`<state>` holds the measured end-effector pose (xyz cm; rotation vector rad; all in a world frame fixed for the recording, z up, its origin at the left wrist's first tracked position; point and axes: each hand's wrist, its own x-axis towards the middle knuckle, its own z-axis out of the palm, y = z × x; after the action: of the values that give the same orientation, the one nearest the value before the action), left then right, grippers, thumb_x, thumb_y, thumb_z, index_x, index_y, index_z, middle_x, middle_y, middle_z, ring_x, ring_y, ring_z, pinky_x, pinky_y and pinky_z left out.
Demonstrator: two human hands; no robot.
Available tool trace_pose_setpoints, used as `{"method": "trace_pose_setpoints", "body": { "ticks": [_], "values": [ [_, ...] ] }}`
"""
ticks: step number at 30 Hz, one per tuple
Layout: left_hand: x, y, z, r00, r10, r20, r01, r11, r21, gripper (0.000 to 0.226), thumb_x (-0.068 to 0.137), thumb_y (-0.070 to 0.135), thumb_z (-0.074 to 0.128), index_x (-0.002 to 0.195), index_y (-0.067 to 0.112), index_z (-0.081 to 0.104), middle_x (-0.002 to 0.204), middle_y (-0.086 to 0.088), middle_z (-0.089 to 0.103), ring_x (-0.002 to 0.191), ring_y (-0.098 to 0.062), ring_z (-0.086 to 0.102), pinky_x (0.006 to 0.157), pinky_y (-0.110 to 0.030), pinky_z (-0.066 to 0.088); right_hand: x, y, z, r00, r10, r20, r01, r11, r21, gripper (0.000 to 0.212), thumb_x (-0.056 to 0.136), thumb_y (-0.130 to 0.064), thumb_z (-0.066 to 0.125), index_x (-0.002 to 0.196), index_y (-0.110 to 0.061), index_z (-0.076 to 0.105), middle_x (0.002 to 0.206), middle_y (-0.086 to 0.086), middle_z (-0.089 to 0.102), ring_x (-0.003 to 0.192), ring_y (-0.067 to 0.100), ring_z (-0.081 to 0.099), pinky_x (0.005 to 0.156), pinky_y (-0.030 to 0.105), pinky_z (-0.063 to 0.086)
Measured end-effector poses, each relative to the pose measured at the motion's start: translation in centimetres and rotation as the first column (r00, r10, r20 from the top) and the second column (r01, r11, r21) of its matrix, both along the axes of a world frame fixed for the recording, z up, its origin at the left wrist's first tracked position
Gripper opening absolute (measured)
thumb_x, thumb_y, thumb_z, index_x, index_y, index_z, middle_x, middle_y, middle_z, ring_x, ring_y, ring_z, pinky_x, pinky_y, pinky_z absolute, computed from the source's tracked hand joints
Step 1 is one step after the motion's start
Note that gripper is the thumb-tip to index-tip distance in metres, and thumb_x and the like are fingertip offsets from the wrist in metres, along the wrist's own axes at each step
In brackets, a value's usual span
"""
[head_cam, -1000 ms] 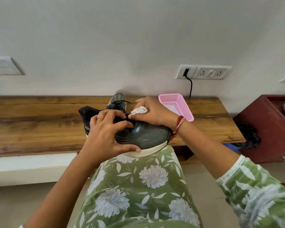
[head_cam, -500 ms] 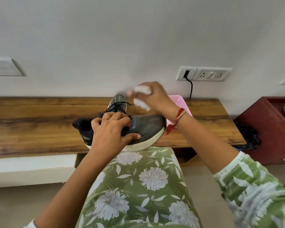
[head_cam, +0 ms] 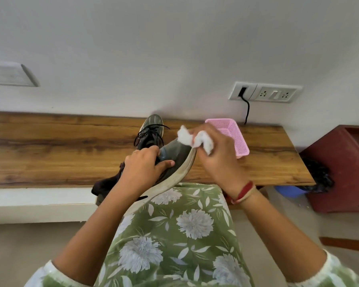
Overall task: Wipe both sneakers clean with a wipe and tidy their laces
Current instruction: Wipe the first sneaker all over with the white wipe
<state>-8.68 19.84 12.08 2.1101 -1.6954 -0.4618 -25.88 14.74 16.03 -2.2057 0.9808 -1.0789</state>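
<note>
L hand [head_cam: 142, 168] grips the near sneaker [head_cam: 174, 158], tilted sole-out over the lap at the worktop [head_cam: 60, 150] edge. R hand [head_cam: 218, 156] clenches a crumpled wipe [head_cam: 195, 138] at its toe. 2nd sneaker [head_cam: 151, 131] sits on worktop just behind, w/ pink basket [head_cam: 236, 139] nearby.

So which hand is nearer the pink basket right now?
Right. The right hand, holding the wipe, overlaps the pink basket in this view; the left hand grips the sneaker further left.
</note>
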Motion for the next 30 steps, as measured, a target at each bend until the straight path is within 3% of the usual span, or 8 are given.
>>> {"method": "trace_pose_setpoints", "body": {
  "ticks": [4,8,11,16,20,23,26,30],
  "values": [
    [-0.3,0.0,0.4,0.997,-0.021,-0.069,0.023,0.999,0.035,0.043,0.089,0.052,0.054,0.083,0.010,0.050,0.069,0.004,0.049,0.069,-0.021,0.049,0.063,-0.035,0.037,0.1,0.1,-2.2,0.890,-0.019,-0.456,-0.119,0.955,-0.272,0.022,0.078,-0.005,0.052,0.098,-0.005,0.060,0.102,0.012,0.067,0.094,0.028,0.063,0.073,0.036,0.053],
    [-0.1,0.3,0.0,0.863,-0.012,-0.504,0.047,0.997,0.056,0.038,0.091,0.041,0.057,0.080,0.005,0.053,0.062,0.000,0.046,0.054,-0.015,0.042,0.054,-0.030,0.031,-0.5,-0.3,-1.6,0.893,-0.011,-0.451,-0.104,0.968,-0.229,0.032,0.079,-0.019,0.038,0.100,-0.007,0.060,0.105,0.011,0.066,0.097,0.028,0.061,0.075,0.035,0.052],
    [-0.4,0.4,-0.3,0.797,-0.013,-0.604,0.038,0.999,0.029,0.032,0.092,0.038,0.056,0.078,0.009,0.053,0.064,-0.004,0.047,0.055,-0.015,0.044,0.058,-0.033,0.034,-0.8,-0.4,-1.5,0.846,0.001,-0.533,-0.185,0.938,-0.293,0.042,0.083,-0.023,0.045,0.118,-0.005,0.059,0.116,0.012,0.064,0.112,0.026,0.056,0.090,0.032,0.045],
    [-0.8,0.7,0.5,0.885,-0.031,-0.464,-0.027,0.993,-0.118,0.027,0.092,0.035,0.056,0.070,0.023,0.048,0.054,0.009,0.042,0.050,-0.009,0.037,0.063,-0.033,0.030,-1.8,0.0,-1.9,0.791,-0.024,-0.612,-0.271,0.882,-0.385,0.052,0.085,-0.036,0.052,0.125,-0.004,0.058,0.131,0.013,0.056,0.129,0.026,0.045,0.109,0.049,0.031],
    [-0.5,1.0,1.4,0.930,-0.041,-0.364,-0.009,0.991,-0.135,0.027,0.092,0.038,0.055,0.069,0.026,0.047,0.058,0.008,0.046,0.056,-0.006,0.038,0.067,-0.034,0.032,-2.3,1.8,-2.8,0.778,0.010,-0.628,-0.386,0.796,-0.465,0.047,0.085,-0.022,0.061,0.125,0.001,0.056,0.130,0.017,0.056,0.126,0.028,0.048,0.112,0.046,0.028],
    [-0.6,1.1,2.3,0.953,-0.074,-0.293,0.034,0.990,-0.139,0.032,0.091,0.039,0.057,0.065,0.027,0.044,0.059,0.008,0.046,0.057,-0.005,0.037,0.066,-0.033,0.032,-3.3,1.2,-2.6,0.772,-0.088,-0.629,-0.378,0.733,-0.566,0.041,0.087,-0.018,0.061,0.124,0.000,0.057,0.131,0.017,0.055,0.126,0.027,0.048,0.112,0.046,0.027],
    [-1.2,0.9,3.3,0.971,-0.096,-0.219,0.063,0.986,-0.154,0.032,0.090,0.040,0.058,0.064,0.029,0.042,0.061,0.011,0.045,0.064,-0.013,0.039,0.069,-0.035,0.036,-3.6,0.8,-2.3,0.796,-0.189,-0.575,-0.252,0.761,-0.598,0.043,0.088,-0.016,0.063,0.126,0.002,0.055,0.134,0.019,0.052,0.130,0.030,0.043,0.113,0.047,0.026],
    [-1.3,0.9,3.4,0.988,-0.109,-0.106,0.096,0.987,-0.126,0.026,0.090,0.043,0.056,0.070,0.028,0.047,0.066,0.012,0.047,0.079,-0.019,0.048,0.075,-0.036,0.039,-3.5,1.9,-3.4,0.756,-0.167,-0.633,-0.318,0.751,-0.578,0.039,0.088,-0.014,0.058,0.122,0.005,0.056,0.128,0.022,0.056,0.125,0.033,0.049,0.111,0.047,0.029]
  ]
}}
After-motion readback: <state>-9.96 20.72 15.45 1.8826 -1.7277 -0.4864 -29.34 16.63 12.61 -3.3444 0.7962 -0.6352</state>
